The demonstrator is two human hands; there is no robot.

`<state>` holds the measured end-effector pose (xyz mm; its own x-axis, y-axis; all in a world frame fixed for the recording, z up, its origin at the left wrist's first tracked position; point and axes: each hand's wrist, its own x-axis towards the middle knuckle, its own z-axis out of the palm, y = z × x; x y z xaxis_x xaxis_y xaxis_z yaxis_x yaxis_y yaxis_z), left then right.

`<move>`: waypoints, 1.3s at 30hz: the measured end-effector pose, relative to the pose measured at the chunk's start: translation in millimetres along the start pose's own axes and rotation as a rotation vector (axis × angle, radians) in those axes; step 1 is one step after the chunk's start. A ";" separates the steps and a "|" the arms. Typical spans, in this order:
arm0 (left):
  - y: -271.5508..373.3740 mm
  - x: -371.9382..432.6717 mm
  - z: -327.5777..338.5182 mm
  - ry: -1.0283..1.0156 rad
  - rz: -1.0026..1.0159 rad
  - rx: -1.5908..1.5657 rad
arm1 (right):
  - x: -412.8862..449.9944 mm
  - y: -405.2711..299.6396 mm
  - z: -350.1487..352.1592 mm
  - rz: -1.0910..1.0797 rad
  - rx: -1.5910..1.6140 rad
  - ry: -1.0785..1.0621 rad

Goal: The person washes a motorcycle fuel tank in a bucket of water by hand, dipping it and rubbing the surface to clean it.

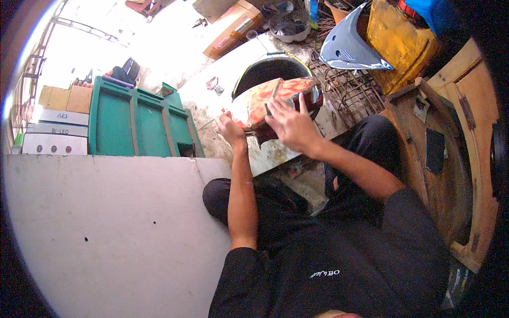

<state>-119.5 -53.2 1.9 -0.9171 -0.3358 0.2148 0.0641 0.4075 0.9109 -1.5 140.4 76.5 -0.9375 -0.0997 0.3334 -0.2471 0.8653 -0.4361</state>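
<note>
A curved vehicle body panel (256,99), blotched red and cream with dark parts, rests over the near rim of a black bucket (258,73) with a yellowish edge. My left hand (231,128) grips the panel's left end. On the panel's upper surface lies my right hand (288,121), fingers stretched, pressing a small dark pad (273,109) flat against it; what the pad is cannot be told. Part of the panel's underside is hidden by my right hand.
A metal grid (350,89) and a grey fairing piece (346,43) lie right of the bucket, beside a yellow jerrycan (397,43). Behind are a cardboard box (232,30) and a basin (290,28). A green cabinet (149,119) stands left, a wooden frame (433,159) right.
</note>
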 end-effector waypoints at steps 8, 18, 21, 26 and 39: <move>-3.7 1.5 4.7 -0.017 -0.016 -0.001 | -4.1 -4.9 29.8 0.134 0.111 0.176; -4.1 -1.3 5.4 -0.026 0.029 0.055 | -19.6 -6.5 48.4 0.072 0.182 0.105; -5.7 0.8 3.9 -0.021 0.057 0.061 | -30.1 -8.0 51.5 0.006 0.123 0.065; 0.0 -2.4 6.0 -0.027 0.097 0.154 | -27.1 -3.2 54.6 0.039 0.299 0.090; 7.6 -1.9 2.8 -0.005 0.016 0.056 | -18.6 -11.9 43.2 0.080 0.283 0.042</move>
<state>-118.4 -47.1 7.4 -0.9181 -0.3248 0.2272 0.0568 0.4596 0.8863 8.2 110.8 39.3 -0.9474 -0.0114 0.3199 -0.2368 0.6973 -0.6765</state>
